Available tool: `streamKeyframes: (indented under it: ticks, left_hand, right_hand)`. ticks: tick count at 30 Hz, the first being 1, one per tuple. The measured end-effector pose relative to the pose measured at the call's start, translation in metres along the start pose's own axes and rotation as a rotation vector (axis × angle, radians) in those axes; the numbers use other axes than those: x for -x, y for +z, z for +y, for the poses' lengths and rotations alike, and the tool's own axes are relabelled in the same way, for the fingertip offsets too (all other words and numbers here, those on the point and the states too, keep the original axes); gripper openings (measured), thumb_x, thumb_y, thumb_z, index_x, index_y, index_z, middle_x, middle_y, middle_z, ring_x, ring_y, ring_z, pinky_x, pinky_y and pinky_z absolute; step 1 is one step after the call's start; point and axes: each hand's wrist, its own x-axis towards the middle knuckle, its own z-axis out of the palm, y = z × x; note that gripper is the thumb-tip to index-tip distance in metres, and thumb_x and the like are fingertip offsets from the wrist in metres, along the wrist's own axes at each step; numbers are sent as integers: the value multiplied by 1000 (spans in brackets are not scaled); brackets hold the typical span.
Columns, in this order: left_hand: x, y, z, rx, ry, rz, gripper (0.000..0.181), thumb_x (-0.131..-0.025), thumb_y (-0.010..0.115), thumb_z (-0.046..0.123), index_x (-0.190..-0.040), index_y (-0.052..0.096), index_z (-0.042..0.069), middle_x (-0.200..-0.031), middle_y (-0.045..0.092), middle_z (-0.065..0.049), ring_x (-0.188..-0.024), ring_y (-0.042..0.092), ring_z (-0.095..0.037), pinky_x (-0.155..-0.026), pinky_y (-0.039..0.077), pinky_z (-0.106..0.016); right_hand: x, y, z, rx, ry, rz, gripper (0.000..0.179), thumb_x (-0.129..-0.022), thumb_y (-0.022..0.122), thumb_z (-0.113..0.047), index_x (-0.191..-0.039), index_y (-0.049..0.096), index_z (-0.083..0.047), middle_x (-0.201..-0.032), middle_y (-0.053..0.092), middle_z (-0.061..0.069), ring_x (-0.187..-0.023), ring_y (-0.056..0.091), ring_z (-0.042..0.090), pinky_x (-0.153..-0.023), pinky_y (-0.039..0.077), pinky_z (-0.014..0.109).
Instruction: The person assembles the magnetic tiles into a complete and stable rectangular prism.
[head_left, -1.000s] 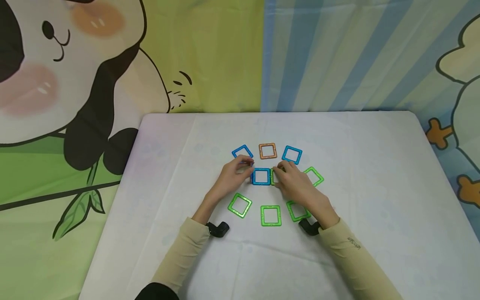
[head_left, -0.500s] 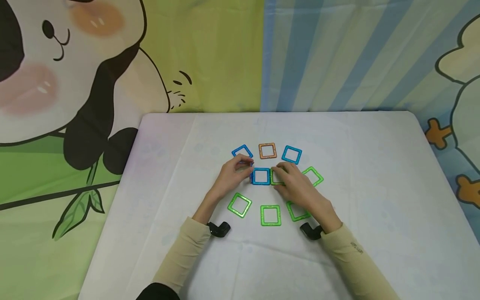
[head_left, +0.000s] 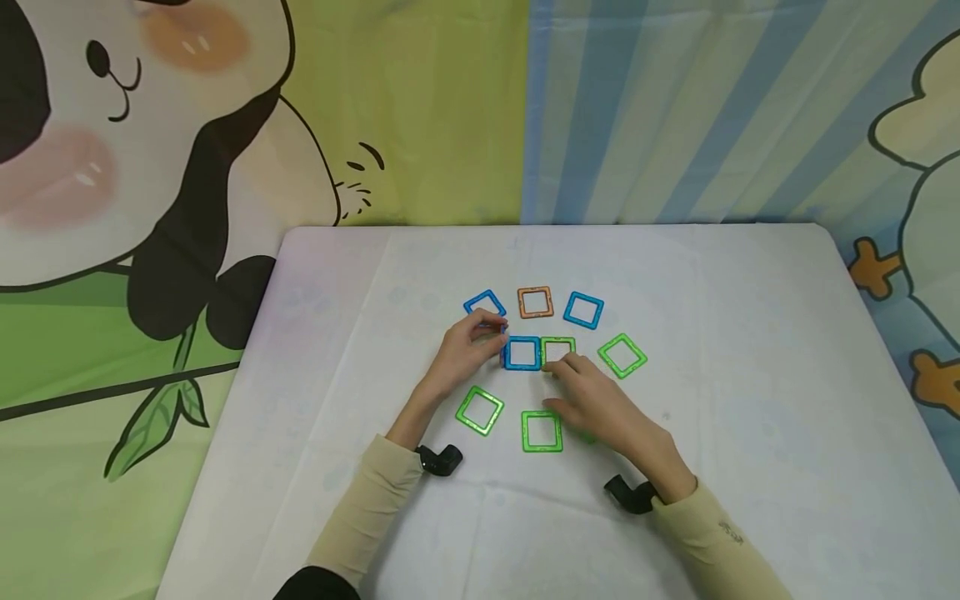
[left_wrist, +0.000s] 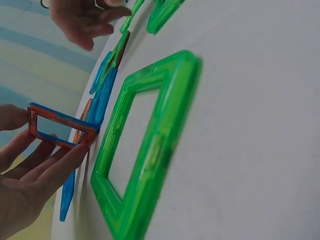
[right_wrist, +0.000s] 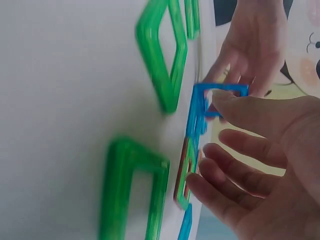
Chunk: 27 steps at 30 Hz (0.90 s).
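Between its thumb and fingers my left hand point(head_left: 465, 346) holds a square magnetic tile point(left_wrist: 64, 118) on edge. Its frame looks orange-brown in the left wrist view and blue in the right wrist view. The tile's lower edge stands at the left side of a flat blue tile point(head_left: 522, 367). Joined to that blue tile's right side lies a green tile point(head_left: 558, 340). My right hand point(head_left: 600, 396) is over the near side of the green tile, fingers extended and apart, holding nothing. In the right wrist view, one fingertip overlaps the green tile's edge.
Around the middle pair lie loose square tiles: an orange one point(head_left: 536, 314) at the back, blue ones point(head_left: 581, 323) beside it, and green ones point(head_left: 542, 448) at the front and right. One green tile point(head_left: 588, 437) is mostly hidden under my right hand. A white cloth covers the table point(head_left: 750, 375).
My right hand has let go of the green middle tile and drawn back toward the front, uncovering most of it. My left hand has stayed in place with its tile.
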Motion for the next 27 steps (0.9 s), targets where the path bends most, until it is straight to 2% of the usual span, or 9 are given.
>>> streamKeyframes:
  ticks: [6, 11, 18, 27]
  left_hand:
    - [0, 0, -1, 13, -8, 5, 33, -101, 67, 18, -132, 62, 7, -139, 63, -11, -133, 60, -27, -101, 55, -40]
    - [0, 1, -1, 34, -7, -2, 32, -101, 67, 18, -131, 62, 8, -140, 63, -11, -133, 60, -26, -100, 56, -37]
    - [-1, 1, 0, 59, -19, -8, 32, -101, 66, 18, -131, 61, 7, -139, 63, -10, -131, 61, -24, -97, 57, -35]
    - [0, 0, 1, 51, -28, -9, 33, -101, 66, 19, -131, 61, 6, -139, 62, -11, -132, 60, -24, -98, 57, -36]
  right_hand:
    - [9, 7, -12, -20, 6, -74, 44, -85, 86, -19, -121, 66, -4, -113, 63, 8, -102, 59, 22, -86, 55, 40]
    - [14, 11, -16, 12, 4, -127, 46, -83, 87, -26, -119, 66, -5, -107, 61, 6, -94, 57, 18, -81, 54, 37]
    - [16, 16, -18, 47, -21, -121, 46, -80, 90, -31, -112, 67, -7, -104, 58, 3, -93, 54, 18, -79, 53, 36]
    - [15, 19, -20, 73, -31, -135, 51, -78, 91, -31, -116, 67, -7, -107, 60, 3, -95, 51, 18, -79, 52, 34]
